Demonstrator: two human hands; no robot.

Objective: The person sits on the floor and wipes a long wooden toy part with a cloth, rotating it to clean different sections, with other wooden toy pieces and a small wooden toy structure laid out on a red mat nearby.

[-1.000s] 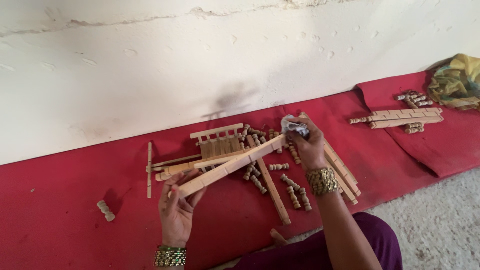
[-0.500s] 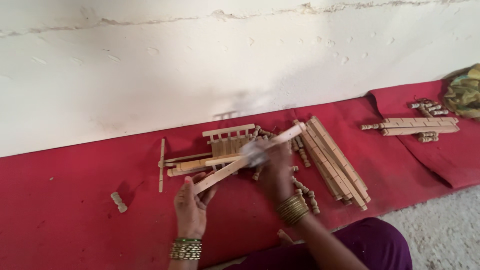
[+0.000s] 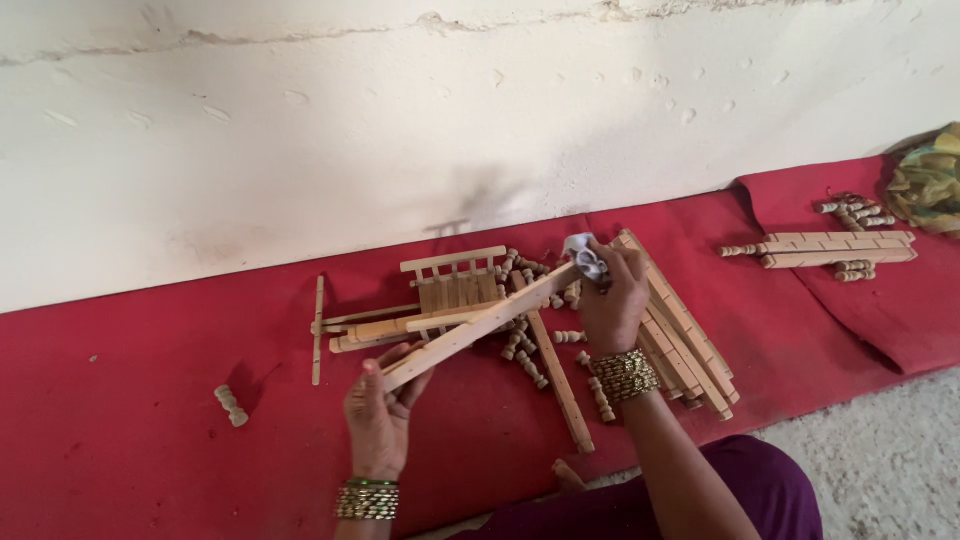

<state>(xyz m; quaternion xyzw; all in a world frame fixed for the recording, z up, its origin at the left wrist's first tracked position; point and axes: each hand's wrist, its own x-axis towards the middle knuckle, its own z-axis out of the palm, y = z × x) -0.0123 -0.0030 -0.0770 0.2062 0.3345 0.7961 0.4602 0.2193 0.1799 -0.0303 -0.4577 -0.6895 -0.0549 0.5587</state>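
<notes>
Slat (image 3: 478, 328): a long, pale, flat strip of bare wood, lying tilted above the red cloth (image 3: 120, 460), its low end at the left hand and its high end at the right hand.
Left hand (image 3: 382, 418): gripping the slat's lower end, thumb on top and fingers curled under it, pressed together; green and gold bangles are sitting on the wrist.
Right hand (image 3: 612, 305): fingers are closing around a small crumpled grey-white rag (image 3: 584, 258) and pressing it against the slat's upper end; gold bangles are on this wrist too.
Frame (image 3: 455, 283): a small railed wooden piece is lying just behind the slat, near the wall (image 3: 400, 130).
Pegs (image 3: 525, 350): short turned wooden pieces are lying scattered under and beside the slat.
Stack (image 3: 685, 335): more long slats are lying side by side, just right of the right hand.
Far pile (image 3: 835, 248): slats and pegs are resting well apart, on the cloth's right part.
Lone peg (image 3: 231, 405): lying by itself, well left of the left hand.
</notes>
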